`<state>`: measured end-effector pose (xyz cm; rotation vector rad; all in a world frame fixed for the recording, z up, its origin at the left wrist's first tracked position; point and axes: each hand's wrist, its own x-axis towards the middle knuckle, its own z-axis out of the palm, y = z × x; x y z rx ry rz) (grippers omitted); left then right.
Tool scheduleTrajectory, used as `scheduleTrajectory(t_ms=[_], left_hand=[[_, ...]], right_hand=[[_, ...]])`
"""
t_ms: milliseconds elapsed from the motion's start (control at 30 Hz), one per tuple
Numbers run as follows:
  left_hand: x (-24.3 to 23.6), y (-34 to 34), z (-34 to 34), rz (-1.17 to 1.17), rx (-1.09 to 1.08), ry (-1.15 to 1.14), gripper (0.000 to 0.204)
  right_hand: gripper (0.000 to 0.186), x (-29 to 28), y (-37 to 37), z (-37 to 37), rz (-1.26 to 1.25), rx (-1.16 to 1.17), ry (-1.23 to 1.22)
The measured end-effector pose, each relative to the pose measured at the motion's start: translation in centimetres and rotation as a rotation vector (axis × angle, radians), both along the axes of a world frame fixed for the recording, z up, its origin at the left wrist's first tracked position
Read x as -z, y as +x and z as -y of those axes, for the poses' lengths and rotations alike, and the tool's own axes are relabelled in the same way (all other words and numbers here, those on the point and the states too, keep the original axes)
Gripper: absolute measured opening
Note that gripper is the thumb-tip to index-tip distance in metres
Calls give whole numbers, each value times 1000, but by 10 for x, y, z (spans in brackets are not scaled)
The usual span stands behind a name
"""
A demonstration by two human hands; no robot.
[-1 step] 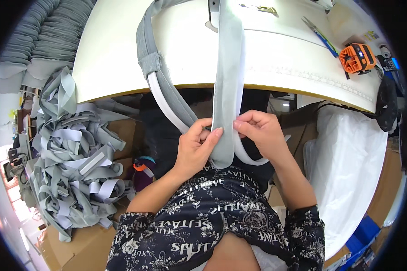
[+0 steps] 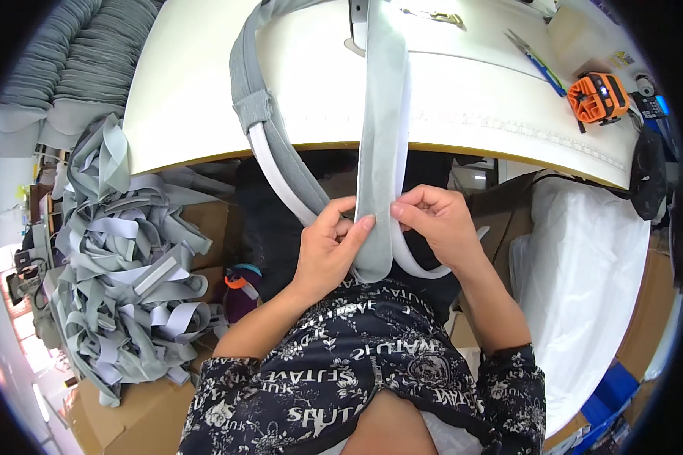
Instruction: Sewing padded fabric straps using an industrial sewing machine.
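Grey strip held by both edges, partway through

The strip runs off the worktop toward the lap. The left hand has its fingers pinched on the left edge; the right hand pinches the right. Handling looks under way; how much length is done, I cannot tell. The pile of similar strips may be finished or waiting.

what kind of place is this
Probably a sewing workshop, judging by the heap of grey strips, the stacked grey pieces and the broad white worktable.
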<state>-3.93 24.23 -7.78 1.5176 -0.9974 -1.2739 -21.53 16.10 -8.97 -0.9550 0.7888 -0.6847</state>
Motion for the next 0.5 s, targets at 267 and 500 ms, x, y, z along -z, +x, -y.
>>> scheduleTrajectory(t_ms=[267, 500], left_hand=[[-19, -8, 15, 843, 111, -492, 25], [-28, 3, 26, 902, 138, -602, 12]], right_hand=[[12, 6, 6, -8, -19, 66, -80], [13, 1, 8, -13, -10, 126, -12]])
